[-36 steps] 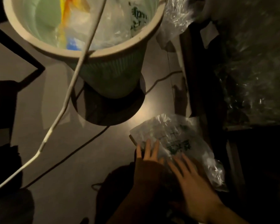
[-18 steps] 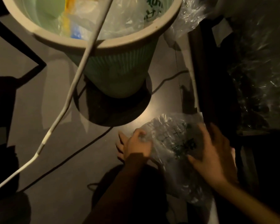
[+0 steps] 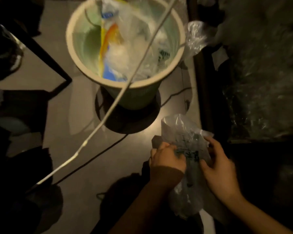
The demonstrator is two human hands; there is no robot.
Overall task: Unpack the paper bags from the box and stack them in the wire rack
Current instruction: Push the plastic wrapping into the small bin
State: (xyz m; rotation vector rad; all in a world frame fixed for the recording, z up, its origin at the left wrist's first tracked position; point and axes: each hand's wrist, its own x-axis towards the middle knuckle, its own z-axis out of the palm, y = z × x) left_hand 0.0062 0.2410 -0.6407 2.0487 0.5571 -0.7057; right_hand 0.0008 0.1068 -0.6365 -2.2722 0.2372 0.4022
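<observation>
A clear plastic bag (image 3: 179, 129) with dark green print lies low on the floor at the lower right, crumpled and partly lifted. My left hand (image 3: 167, 157) grips its left side with curled fingers. My right hand (image 3: 216, 159) holds its right side, fingers curled into the plastic. What is inside the bag is hidden in the dim light. No paper bags, box or wire rack can be made out.
A pale green bin (image 3: 125, 48) with a cream rim stands ahead, full of plastic wrappers. A white cord (image 3: 95, 130) runs diagonally across it, and a thin black cable (image 3: 98, 155) lies on the floor. Dark furniture and crumpled plastic (image 3: 260, 73) fill the right; a black frame (image 3: 46, 59) stands left.
Both hands went from lying flat on the bag to gripping it and bunching it up. The view has tilted so more of the bin's inside shows.
</observation>
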